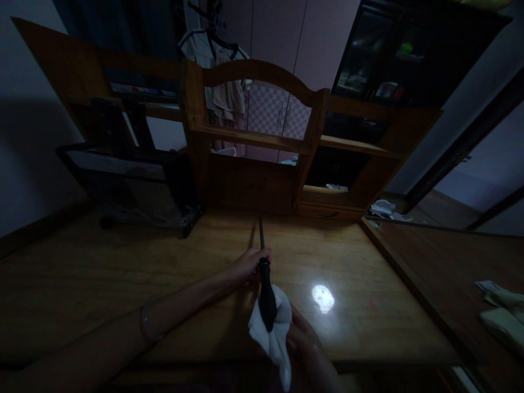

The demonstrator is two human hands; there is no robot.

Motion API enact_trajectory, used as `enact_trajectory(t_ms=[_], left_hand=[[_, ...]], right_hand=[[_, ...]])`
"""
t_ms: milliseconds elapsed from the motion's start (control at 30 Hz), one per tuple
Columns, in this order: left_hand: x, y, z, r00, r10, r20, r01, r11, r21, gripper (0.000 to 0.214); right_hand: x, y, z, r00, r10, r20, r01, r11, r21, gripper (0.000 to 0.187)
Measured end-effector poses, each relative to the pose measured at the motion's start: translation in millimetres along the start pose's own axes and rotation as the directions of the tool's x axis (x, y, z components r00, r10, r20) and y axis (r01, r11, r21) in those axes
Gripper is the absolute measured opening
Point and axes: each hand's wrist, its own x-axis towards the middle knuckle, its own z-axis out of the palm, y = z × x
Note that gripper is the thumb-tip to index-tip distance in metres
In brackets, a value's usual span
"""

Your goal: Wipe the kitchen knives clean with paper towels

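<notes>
Black-handled tool with a long, thin shaft stands out at the lower centre of the frame, its handle toward us and its shaft pointing up the picture, over the wooden tabletop. White cloth wraps partly around the near end of the handle and hangs toward the bottom edge. Our right hand has hold of the cloth from the right; its fingers are mostly hidden behind the fabric, so we cannot tell how tightly they press. Farther up the tool, our left hand is closed around it where handle meets shaft, and we wear a thin bracelet on that wrist. Right of the cloth, we see a bright light reflection on the glossy wood.

At the right edge lie pale folded fabrics. Beyond our hands, at left, sits a black-framed device with clear plastic film along its lower edge. Behind the tabletop rises a wooden hutch with a curved top rail and open shelves. Farthest off, we see hanging clothes at upper centre, a pink wardrobe and, at upper right, a dark glass-fronted cabinet.
</notes>
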Motion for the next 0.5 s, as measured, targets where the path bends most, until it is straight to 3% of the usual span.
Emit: enact_trajectory(t_ms=[267,500], left_hand=[[8,-7,-1.7,1.000,0.017,-0.013,-0.018,0.999,-0.046,0.041],[5,-6,-2.2,0.999,0.029,0.019,-0.027,0.996,-0.084,0.039]], right_hand=[[0,1,-16,0.999,-0.013,-0.038,0.010,0.996,-0.090,0.032],[1,-4,-8,0.999,-0.035,-0.018,0.035,0.999,-0.028,0.024]])
